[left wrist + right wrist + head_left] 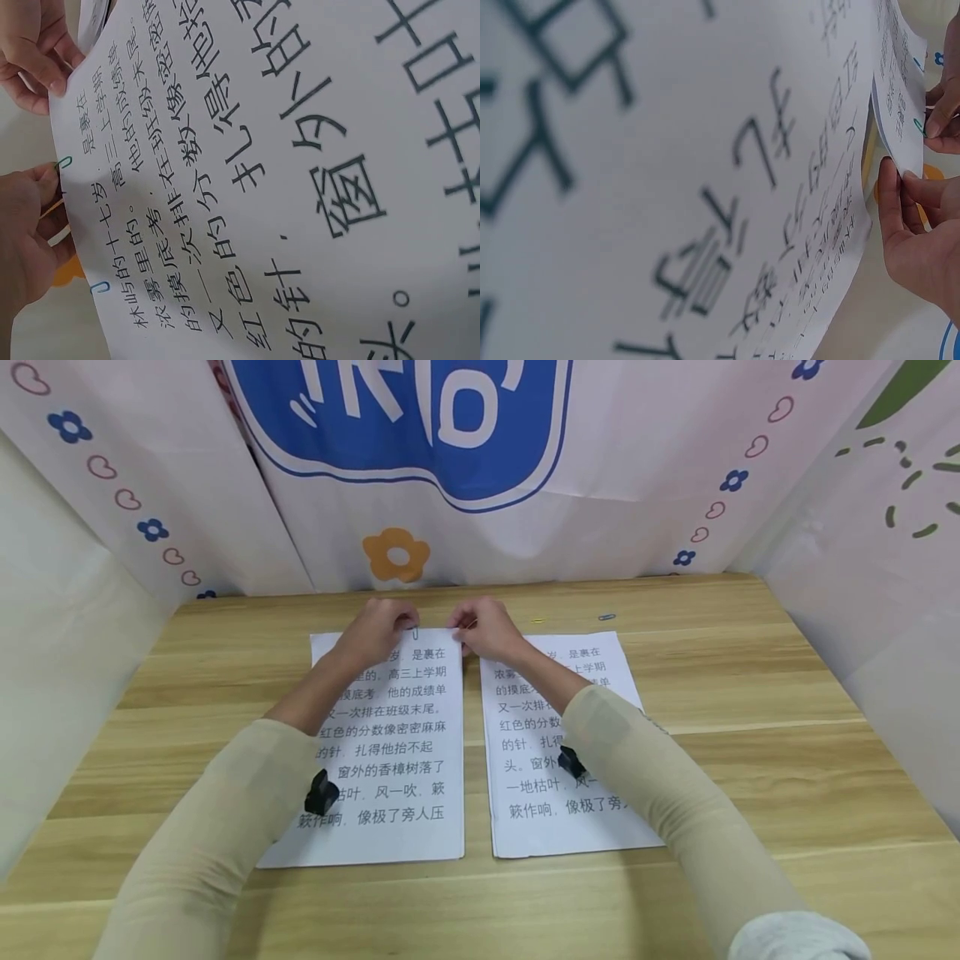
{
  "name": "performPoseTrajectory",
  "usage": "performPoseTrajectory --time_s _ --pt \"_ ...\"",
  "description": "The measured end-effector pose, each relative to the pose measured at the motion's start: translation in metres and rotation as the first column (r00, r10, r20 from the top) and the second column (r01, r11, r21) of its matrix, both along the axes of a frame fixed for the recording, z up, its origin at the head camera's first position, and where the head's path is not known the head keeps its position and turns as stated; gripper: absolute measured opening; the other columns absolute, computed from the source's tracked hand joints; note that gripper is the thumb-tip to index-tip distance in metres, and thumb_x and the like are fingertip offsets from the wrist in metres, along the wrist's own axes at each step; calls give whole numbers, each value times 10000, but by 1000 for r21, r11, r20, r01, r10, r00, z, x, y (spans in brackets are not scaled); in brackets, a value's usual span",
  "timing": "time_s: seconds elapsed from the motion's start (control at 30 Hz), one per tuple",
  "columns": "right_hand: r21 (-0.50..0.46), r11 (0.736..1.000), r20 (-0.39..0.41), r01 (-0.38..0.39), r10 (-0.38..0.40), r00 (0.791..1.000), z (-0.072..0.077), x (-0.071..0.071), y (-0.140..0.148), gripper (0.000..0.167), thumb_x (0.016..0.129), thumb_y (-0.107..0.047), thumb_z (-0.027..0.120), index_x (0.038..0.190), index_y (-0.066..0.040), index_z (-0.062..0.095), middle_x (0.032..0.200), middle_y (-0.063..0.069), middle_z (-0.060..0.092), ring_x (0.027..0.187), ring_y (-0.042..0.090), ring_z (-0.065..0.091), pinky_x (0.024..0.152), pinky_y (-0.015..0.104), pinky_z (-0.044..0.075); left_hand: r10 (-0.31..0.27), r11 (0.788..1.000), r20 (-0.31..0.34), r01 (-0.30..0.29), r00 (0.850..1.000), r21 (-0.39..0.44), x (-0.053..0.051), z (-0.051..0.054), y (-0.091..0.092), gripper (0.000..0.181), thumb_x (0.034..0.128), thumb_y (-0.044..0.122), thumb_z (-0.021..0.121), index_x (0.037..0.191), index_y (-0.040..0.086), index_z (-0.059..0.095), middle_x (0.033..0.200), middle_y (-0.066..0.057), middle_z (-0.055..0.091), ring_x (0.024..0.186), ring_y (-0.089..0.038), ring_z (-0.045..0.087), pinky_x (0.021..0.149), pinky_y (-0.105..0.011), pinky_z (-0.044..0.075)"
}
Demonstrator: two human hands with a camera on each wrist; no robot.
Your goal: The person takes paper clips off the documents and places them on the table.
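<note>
A stack of printed paper sheets (382, 735) lies on the left, its far edge meeting both hands. A green paper clip (65, 161) sits over that top edge. My left hand (375, 631) pinches the clip's outer end between thumb and finger. Farther left along the same edge sits a blue paper clip (100, 286), hidden in the head view by the left hand. My right hand (487, 628) pinches the stack's far right corner; in the right wrist view its thumb lies on one face and its fingers (889, 195) on the other.
A second printed stack (570, 827) lies to the right, partly under the right forearm. Behind it on the wooden table (750, 693) lie a yellow paper clip (537, 620) and a blue-grey paper clip (607, 617). A white banner (600, 539) stands along the table's back.
</note>
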State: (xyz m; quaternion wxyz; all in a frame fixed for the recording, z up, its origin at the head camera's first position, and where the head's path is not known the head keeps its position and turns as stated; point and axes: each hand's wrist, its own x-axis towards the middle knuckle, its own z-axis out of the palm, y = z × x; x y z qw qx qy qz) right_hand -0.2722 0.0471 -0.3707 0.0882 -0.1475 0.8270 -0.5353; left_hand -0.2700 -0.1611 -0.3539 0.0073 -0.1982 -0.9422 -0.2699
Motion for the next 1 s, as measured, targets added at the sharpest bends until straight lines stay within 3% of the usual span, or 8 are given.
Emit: performPoseTrajectory --time_s 0.13,0.3,0.87,1.0 --pt "-14 1000 9 3 -3 1000 -1 0 0 128 950 118 637 1060 83 694 958 180 647 824 248 645 742 347 629 8 1000 40 -9 999 29 -1 -1 -2 179 1022 -46 564 1114 -64 717 1097 -236 717 1011 -358 663 946 -454 555" --pt "-14 1000 6 0 0 1000 -1 0 0 125 948 118 644 1054 79 696 957 179 647 832 251 647 730 332 629 49 997 92 -54 995 57 0 0 -1 180 1037 -17 561 1127 -63 709 1103 -237 704 990 -347 649 914 -441 551" --pt "-15 1000 6 0 0 1000 -1 0 -1 127 945 120 643 1053 77 695 956 174 645 843 259 646 726 320 627 106 991 86 -112 991 78 2 2 2 178 1045 -14 544 1114 -68 699 1096 -239 688 992 -345 622 887 -427 530" --pt "-11 1000 2 0 0 1000 -1 0 -1 124 946 119 642 1050 77 694 957 175 646 844 261 647 727 324 626 96 992 80 -102 992 69 2 2 1 171 1046 -7 548 1110 -61 697 1089 -228 686 994 -339 621 893 -428 535"
